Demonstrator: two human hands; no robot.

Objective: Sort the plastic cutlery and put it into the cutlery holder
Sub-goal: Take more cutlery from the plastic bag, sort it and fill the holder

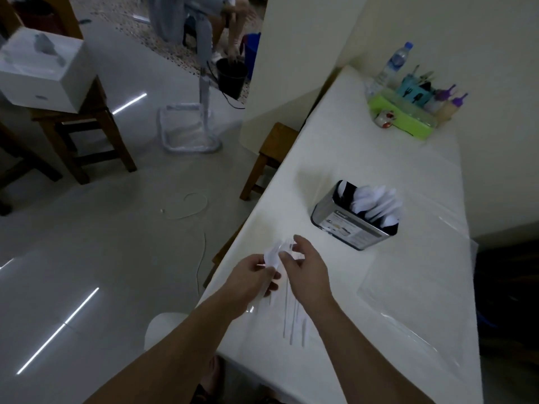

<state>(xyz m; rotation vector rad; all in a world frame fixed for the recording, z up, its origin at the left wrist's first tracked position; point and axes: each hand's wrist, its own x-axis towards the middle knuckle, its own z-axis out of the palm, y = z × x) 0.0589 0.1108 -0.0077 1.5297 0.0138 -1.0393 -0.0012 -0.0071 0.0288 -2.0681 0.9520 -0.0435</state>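
1. The sorting step is judged to be in hand: a small bunch of white cutlery (272, 255) is held over the counter (364, 287) just below the centre of the frame, at the counter's left edge.
2. The left hand (253, 277) is curled round the bunch. The right hand (303, 266) is set against the top of the bunch with thumb and fingers bent, apparently pinching one piece; this grip is blurred and cannot be confirmed.
3. More white pieces (294, 322) are seen lying on the counter below the hands.
4. The holder (354, 218) stands right of centre, well apart from the hands, with white cutlery already in one part.
5. The next move is judged to call for one kind to be separated and carried up and right to its compartment.
6. Forks, spoons and knives cannot be told apart; the holder's dividers are hidden.
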